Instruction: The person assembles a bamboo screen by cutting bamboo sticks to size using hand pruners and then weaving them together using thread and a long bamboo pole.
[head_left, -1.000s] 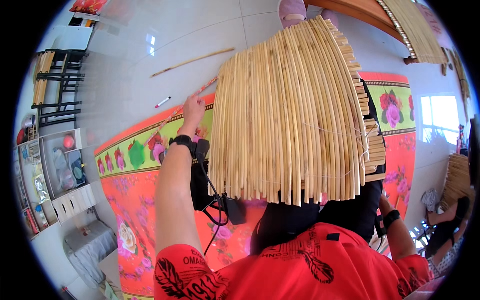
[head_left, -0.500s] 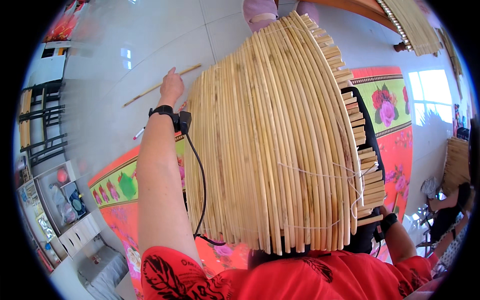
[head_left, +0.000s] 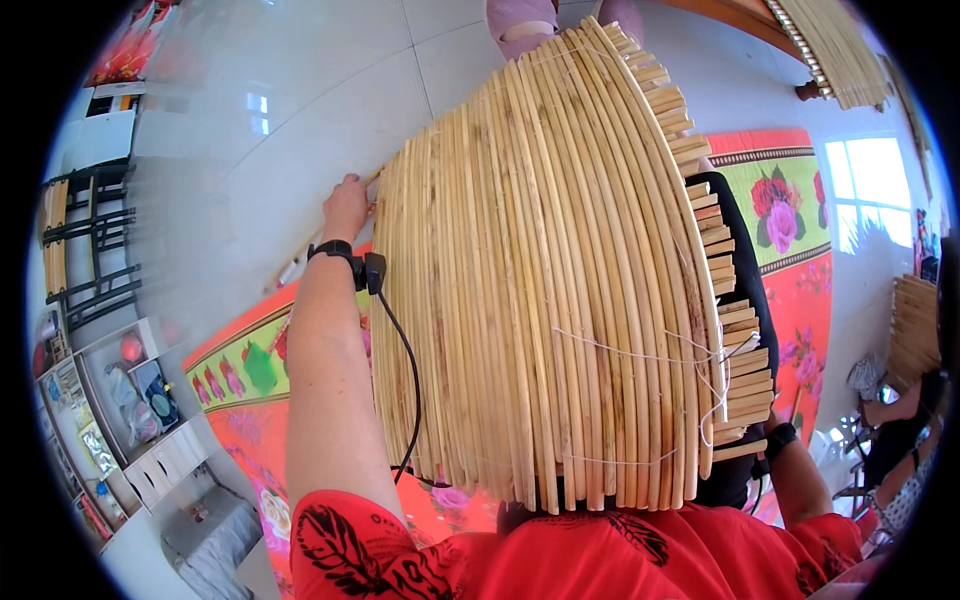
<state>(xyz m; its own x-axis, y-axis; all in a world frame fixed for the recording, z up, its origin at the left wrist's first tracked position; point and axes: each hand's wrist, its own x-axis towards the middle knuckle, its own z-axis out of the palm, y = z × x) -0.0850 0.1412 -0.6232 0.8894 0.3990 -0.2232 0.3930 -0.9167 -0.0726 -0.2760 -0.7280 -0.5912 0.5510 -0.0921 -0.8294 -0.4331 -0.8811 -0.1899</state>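
A mat of pale, straight reed sticks (head_left: 500,270) tied side by side with thin white thread covers my lap. Past its left edge, my left hand (head_left: 346,207) is closed around a loose thin stick (head_left: 309,246), whose upper end reaches the mat's side. Loose thread ends (head_left: 715,390) hang over the mat's right part. Below the lower right corner, my right hand (head_left: 778,422) is mostly hidden by the mat and its fingers cannot be seen. A black band with a small device and cable (head_left: 370,270) sits on my left wrist.
A red floral cloth (head_left: 800,300) lies beneath me on pale floor tiles (head_left: 340,80). A white marker (head_left: 290,270) is on the floor near my left hand. Shelving (head_left: 130,390) and black folded frames (head_left: 90,235) stand left. Another reed mat (head_left: 835,50) hangs at upper right.
My left hand has drawn back toward me and closed on the loose stick, which has shifted from the floor ahead toward the mat's left edge. The mat and right hand have barely moved.
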